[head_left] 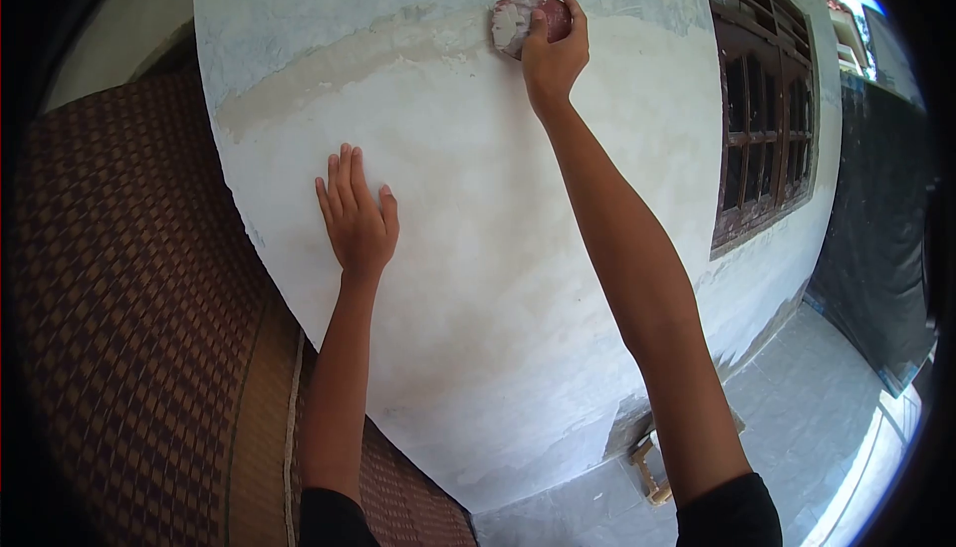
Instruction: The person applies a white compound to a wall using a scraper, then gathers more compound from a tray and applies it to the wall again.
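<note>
High on the white wall, my right hand grips a dark red putty scraper, its left part caked with pale putty. The thumb lies over the scraper's face and the fingers curl round its right edge. A greyish, damp-looking band of putty runs left from the scraper along the wall. Lower and to the left, my left hand rests flat on the wall with its fingers stretched upward, holding nothing.
A brown woven mat stands along the left edge of the wall. On the right are a brown wooden window and a dark sheet. A small wooden stool-like object, partly hidden by my right arm, stands on the grey floor.
</note>
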Action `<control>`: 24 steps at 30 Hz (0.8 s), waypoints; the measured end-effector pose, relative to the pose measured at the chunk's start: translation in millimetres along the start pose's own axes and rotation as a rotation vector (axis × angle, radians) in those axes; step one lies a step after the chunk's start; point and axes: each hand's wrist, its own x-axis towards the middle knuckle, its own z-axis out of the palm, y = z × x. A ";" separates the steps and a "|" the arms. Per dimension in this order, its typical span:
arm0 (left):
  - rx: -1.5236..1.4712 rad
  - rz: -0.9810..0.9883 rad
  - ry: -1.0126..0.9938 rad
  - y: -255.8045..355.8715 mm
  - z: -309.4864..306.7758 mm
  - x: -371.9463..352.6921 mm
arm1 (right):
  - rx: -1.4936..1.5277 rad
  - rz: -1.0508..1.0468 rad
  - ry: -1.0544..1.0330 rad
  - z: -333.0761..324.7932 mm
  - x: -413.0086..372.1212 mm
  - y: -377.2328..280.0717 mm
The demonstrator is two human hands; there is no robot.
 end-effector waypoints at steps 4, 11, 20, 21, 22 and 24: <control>-0.002 0.010 -0.005 -2.0 -1.9 0.0 | -0.267 -0.056 -0.210 12.7 -5.5 7.8; 0.001 -0.012 0.003 -0.6 -1.7 0.8 | -0.071 0.359 0.091 -70.1 33.3 24.4; -0.400 -0.010 -0.029 69.2 -2.9 -44.3 | 0.064 0.798 0.008 -288.7 -14.3 23.3; -0.561 -0.032 -0.103 93.4 -6.0 -62.0 | 0.046 0.864 -0.006 -318.5 -25.4 13.9; -0.719 -0.055 -0.173 117.1 -6.5 -78.1 | 0.000 0.878 0.025 -353.4 -35.7 12.8; -0.901 -0.104 -0.304 165.2 -1.0 -116.1 | 0.021 0.960 0.014 -428.7 -58.6 9.5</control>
